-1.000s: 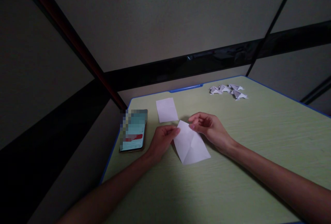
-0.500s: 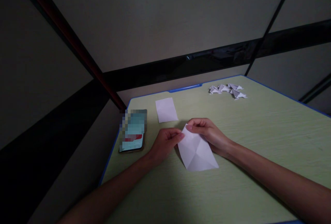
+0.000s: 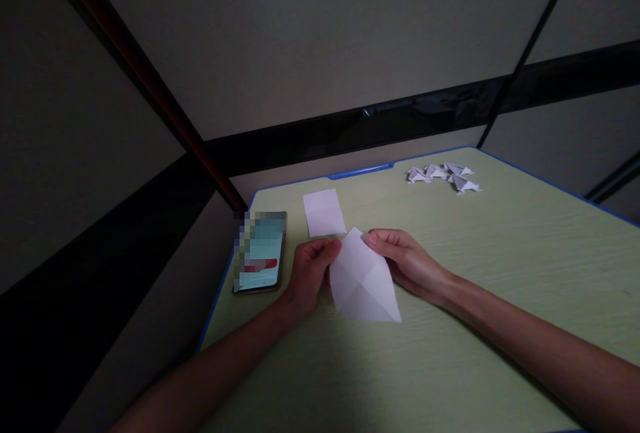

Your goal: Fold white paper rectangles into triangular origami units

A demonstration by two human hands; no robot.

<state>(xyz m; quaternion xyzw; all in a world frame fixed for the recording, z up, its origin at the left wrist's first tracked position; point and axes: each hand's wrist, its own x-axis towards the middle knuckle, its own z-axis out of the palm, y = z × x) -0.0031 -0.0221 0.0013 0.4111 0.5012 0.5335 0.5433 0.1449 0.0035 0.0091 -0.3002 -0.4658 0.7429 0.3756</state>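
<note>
White creased sheet (image 3: 363, 283) is spanning between left hand (image 3: 309, 274), pinching its edge at 10 o'clock, and right hand (image 3: 406, 256), pinching at 1 o'clock; its long axis is running roughly 12-to-6, neither hand being clearly nearer its top corner.

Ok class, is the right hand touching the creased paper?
Touching: the head view shows the right hand gripping the creased paper, its thumb lying over the sheet's upper right edge.

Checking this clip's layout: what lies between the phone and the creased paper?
In the head view, the left hand lies between the phone and the creased paper, gripping the paper's edge.
</note>
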